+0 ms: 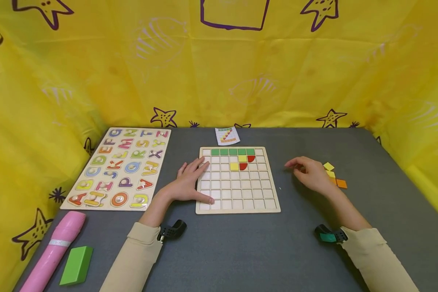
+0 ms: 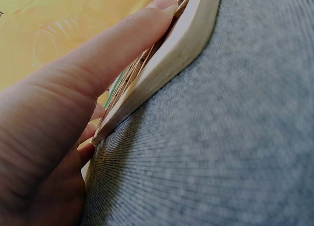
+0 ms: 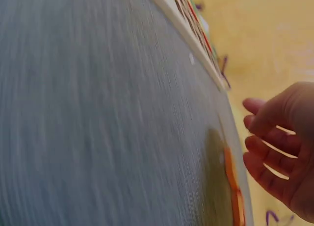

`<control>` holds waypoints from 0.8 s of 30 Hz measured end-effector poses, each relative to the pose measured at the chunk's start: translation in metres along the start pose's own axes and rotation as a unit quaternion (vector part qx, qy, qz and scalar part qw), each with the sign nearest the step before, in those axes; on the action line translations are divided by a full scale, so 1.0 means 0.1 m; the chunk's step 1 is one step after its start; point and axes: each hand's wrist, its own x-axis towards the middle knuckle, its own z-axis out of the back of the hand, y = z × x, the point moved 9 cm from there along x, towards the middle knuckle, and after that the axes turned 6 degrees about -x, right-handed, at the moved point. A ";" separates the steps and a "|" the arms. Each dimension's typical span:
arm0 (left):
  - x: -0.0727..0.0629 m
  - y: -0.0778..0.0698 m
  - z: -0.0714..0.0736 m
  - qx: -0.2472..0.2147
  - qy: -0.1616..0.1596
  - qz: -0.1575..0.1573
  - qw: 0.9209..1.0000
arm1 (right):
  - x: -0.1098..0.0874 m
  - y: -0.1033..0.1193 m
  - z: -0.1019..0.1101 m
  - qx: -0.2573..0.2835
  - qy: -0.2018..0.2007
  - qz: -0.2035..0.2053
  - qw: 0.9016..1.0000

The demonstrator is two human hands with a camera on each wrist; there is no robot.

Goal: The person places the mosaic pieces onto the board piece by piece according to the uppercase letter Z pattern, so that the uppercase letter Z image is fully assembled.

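Note:
A wooden grid board [image 1: 257, 183] lies flat on the dark table, with a row of green squares [image 1: 232, 152] near its top. Below that row sit yellow squares [image 1: 234, 166] and red quarter-circle pieces [image 1: 243, 166]. Spread over the board's left side, my left hand [image 1: 186, 182] rests its thumb and fingers on the rim and outer cells. My right hand [image 1: 312, 174] hovers between the board and a small pile of loose yellow squares [image 1: 328, 166] and orange pieces [image 1: 341, 183]. Its fingers are loosely bent, and nothing shows between them in the right wrist view.
A printed pattern card [image 1: 227, 136] lies behind the board. An alphabet puzzle board [image 1: 118, 168] with knobbed letters takes up the left. Near the front left are a pink microphone-shaped object [image 1: 58, 243] and a green block [image 1: 76, 265]. Yellow cloth [image 1: 219, 73] hangs around the table.

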 end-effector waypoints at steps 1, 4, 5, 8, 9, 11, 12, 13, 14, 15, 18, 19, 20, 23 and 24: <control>0.00 0.00 0.00 0.000 0.000 0.000 1.000 | -0.03 -0.03 0.05 -0.011 -0.008 0.003 1.000; 0.00 0.01 0.00 0.001 0.002 0.003 1.000 | -0.11 -0.14 0.18 -0.037 -0.025 0.001 0.999; 0.00 0.01 0.00 0.000 0.002 0.003 1.000 | -0.13 -0.18 0.20 -0.042 -0.024 -0.003 0.999; 0.00 0.01 0.00 0.000 0.002 0.003 1.000 | -0.16 -0.29 0.24 -0.054 -0.016 -0.023 0.998; 0.00 0.01 0.00 0.000 0.002 0.003 1.000 | -0.17 -0.33 0.25 -0.056 -0.010 -0.030 0.998; 0.00 0.01 -0.01 -0.002 0.002 0.002 1.000 | -0.18 -0.39 0.24 -0.057 0.006 -0.042 0.997; 0.00 0.01 -0.01 -0.002 0.002 0.001 1.000 | -0.18 -0.41 0.24 -0.058 0.013 -0.046 0.997; 0.00 0.01 -0.01 -0.002 0.002 0.001 1.000 | -0.19 -0.42 0.23 -0.057 0.021 -0.051 0.997; 0.00 0.01 -0.01 -0.002 0.002 0.001 1.000 | -0.19 -0.44 0.22 -0.057 0.028 -0.053 0.997; 0.00 0.01 -0.01 -0.002 0.002 0.001 1.000 | -0.19 -0.45 0.22 -0.056 0.032 -0.056 0.996; 0.00 0.01 -0.01 -0.002 0.003 0.002 1.000 | -0.17 -0.46 0.21 -0.056 0.036 -0.059 0.996; 0.00 0.01 -0.01 -0.002 0.003 0.002 1.000 | -0.16 -0.46 0.21 -0.057 0.035 -0.060 0.996; 0.00 0.01 -0.01 -0.003 0.003 0.003 1.000 | -0.15 -0.46 0.21 -0.058 0.033 -0.060 0.996; 0.00 0.01 -0.01 -0.004 0.005 0.006 1.000 | -0.12 -0.46 0.20 -0.057 0.028 -0.062 0.996; 0.00 0.00 0.00 -0.004 0.004 0.005 1.000 | -0.11 -0.45 0.19 -0.056 0.027 -0.062 0.996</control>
